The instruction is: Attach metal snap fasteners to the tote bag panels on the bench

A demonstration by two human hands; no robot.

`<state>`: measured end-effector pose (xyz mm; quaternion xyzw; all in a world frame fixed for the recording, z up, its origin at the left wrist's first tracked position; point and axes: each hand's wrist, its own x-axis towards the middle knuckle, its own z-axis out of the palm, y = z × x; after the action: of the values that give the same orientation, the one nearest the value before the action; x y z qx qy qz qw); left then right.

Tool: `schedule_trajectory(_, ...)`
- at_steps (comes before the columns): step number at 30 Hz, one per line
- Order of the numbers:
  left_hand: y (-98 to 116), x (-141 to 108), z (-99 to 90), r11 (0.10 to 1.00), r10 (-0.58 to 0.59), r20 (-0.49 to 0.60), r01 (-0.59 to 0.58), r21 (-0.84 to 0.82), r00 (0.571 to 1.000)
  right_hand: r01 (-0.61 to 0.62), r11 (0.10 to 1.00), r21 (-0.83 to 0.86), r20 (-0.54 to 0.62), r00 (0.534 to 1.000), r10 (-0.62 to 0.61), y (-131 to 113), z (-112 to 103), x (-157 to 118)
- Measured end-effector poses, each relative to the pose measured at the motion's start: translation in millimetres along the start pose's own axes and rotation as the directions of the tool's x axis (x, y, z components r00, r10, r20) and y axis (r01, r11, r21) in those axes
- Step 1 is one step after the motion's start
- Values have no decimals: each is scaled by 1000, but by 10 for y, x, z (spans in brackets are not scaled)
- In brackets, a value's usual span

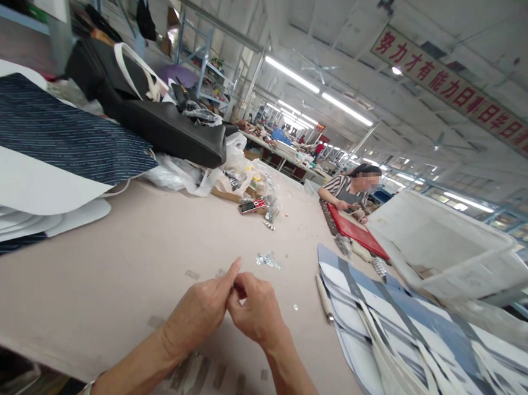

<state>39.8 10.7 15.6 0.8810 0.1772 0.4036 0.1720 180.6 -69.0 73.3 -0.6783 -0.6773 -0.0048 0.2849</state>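
My left hand point(201, 308) and my right hand point(257, 311) meet above the tabletop near the middle of the view. The fingers of both are closed and pressed together at the tips. Whatever lies between them is too small or too hidden to name. Just beyond the hands a small scatter of shiny metal pieces point(268, 260) lies on the table point(129, 259). A single small round piece point(296, 307) rests apart, to the right of my right hand.
Striped fabric and white panels point(54, 139) are piled at the left, beside black bags point(165, 126). A red phone point(252, 206) lies farther back. Blue-white panels with straps point(415, 325), a wooden-handled tool point(324, 298), a white bin point(441, 240) and a seated person point(344, 189) are at the right.
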Motion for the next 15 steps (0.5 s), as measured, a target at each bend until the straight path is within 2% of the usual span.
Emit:
schedule_trajectory(6,-35,-119,-170,998,-41,-11,40,-51,999,32,999,-3,-6,999,-32,-207,77,69)
schedule_trajectory(10,-38,-244,-237,999,-39,-51,37,-30,998,37,993,110,-18,999,-35,-265,241,40)
schedule_trajectory(12,-76,-312,-189,1000,-14,-65,15,11,998,-9,979,206,-46,999,19,-217,387,20)
schedule_trajectory(15,-251,-402,-18,994,24,-59,-18,111,998,-101,942,319,-38,992,119,-101,636,35)
